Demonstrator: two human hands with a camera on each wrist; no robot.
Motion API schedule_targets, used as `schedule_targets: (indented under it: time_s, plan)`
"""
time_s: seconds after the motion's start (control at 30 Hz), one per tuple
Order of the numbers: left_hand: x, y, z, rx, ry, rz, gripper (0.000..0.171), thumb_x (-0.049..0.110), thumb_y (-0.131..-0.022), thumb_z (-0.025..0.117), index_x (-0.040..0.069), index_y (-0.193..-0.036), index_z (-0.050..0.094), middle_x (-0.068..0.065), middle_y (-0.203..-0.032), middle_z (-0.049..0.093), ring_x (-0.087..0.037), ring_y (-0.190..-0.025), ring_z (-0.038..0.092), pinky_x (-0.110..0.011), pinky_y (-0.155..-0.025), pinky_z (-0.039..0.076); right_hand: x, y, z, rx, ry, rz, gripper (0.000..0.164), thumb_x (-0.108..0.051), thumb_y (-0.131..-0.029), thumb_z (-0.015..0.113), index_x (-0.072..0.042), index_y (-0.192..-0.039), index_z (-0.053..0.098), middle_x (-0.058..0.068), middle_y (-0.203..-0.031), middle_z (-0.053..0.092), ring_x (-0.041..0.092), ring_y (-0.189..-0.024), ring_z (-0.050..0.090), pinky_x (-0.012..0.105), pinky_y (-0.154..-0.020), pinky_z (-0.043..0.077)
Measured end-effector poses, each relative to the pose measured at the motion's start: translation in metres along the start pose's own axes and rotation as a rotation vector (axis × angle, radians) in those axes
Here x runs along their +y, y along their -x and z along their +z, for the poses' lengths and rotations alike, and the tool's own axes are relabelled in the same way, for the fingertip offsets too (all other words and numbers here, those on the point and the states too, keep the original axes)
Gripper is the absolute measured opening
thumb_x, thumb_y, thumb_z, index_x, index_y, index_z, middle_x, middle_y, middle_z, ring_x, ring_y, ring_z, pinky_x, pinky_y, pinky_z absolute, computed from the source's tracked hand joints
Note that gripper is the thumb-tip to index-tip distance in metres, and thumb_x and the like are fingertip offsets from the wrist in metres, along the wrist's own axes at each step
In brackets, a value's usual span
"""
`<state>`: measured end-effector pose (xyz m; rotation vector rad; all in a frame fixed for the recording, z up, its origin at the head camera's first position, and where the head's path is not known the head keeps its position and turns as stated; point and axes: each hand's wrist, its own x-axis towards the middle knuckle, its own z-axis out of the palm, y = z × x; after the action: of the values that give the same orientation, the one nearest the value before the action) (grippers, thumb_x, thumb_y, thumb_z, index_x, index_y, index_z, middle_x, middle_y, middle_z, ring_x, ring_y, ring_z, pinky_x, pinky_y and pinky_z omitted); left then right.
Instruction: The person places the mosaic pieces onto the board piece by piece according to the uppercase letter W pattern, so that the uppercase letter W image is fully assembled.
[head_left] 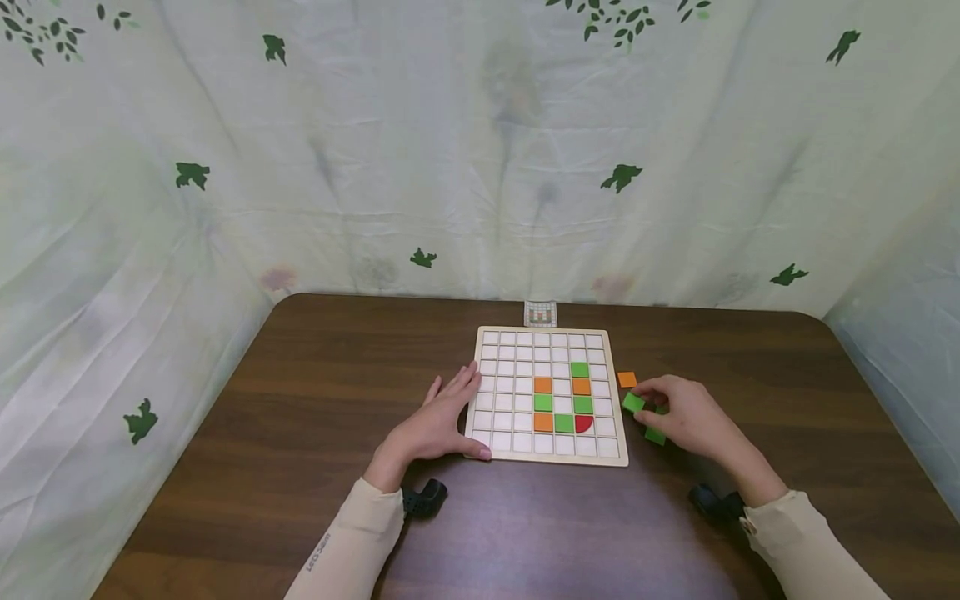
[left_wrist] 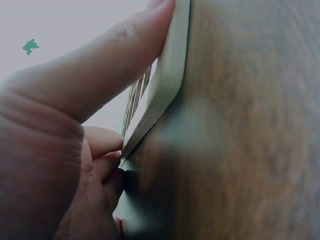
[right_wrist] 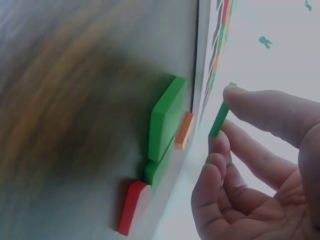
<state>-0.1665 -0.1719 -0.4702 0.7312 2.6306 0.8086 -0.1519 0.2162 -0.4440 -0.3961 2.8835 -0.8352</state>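
A white grid board (head_left: 504, 400) with a pale wooden frame lies on the table; orange, green and red tiles sit in some of its cells. My left hand (head_left: 435, 425) rests at the board's left side, fingers along that edge and thumb on the near-left corner. In the left wrist view the thumb (left_wrist: 115, 60) presses on the frame. My right hand (head_left: 693, 414) pinches a green square tile (head_left: 633, 402) between thumb and fingertips, just off the board's right edge. The right wrist view shows this green tile (right_wrist: 220, 119) edge-on, raised above the table.
Loose pieces lie right of the board: an orange tile (head_left: 627, 380), green tiles (right_wrist: 167, 120) partly under the right hand, and a red piece (right_wrist: 134, 207). A small pattern card (head_left: 540, 314) lies behind the board. A patterned curtain (head_left: 450, 167) hangs beyond the brown table (head_left: 337, 375).
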Motion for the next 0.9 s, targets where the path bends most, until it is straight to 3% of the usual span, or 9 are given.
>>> schedule_targets:
  time_s: [0.77, 0.9]
  plan:
    - [0.001, 0.000, 0.000, -0.009, -0.005, -0.008, 0.122, 0.050, -0.075, 0.086, 0.002, -0.160, 0.013, -0.009, -0.169, 0.001, -0.022, -0.154, 0.000, -0.053, -0.121, -0.004, -0.027, -0.004, 0.008, 0.019, -0.029, -0.118, 0.031, -0.011, -0.086, 0.078, -0.003, -0.116, 0.073, 0.006, -0.104, 0.067, 0.020, -0.089, 0.062, 0.038, -0.076, 0.053]
    - [0.001, 0.000, 0.000, -0.009, -0.004, -0.006, 0.122, 0.050, -0.075, 0.086, 0.002, -0.160, 0.013, -0.009, -0.169, 0.001, -0.023, -0.154, 0.001, -0.053, -0.121, -0.004, -0.032, -0.007, 0.012, 0.018, -0.026, -0.146, 0.028, -0.010, -0.086, 0.077, -0.006, -0.114, 0.075, 0.003, -0.098, 0.065, 0.019, -0.082, 0.056, 0.033, -0.069, 0.047]
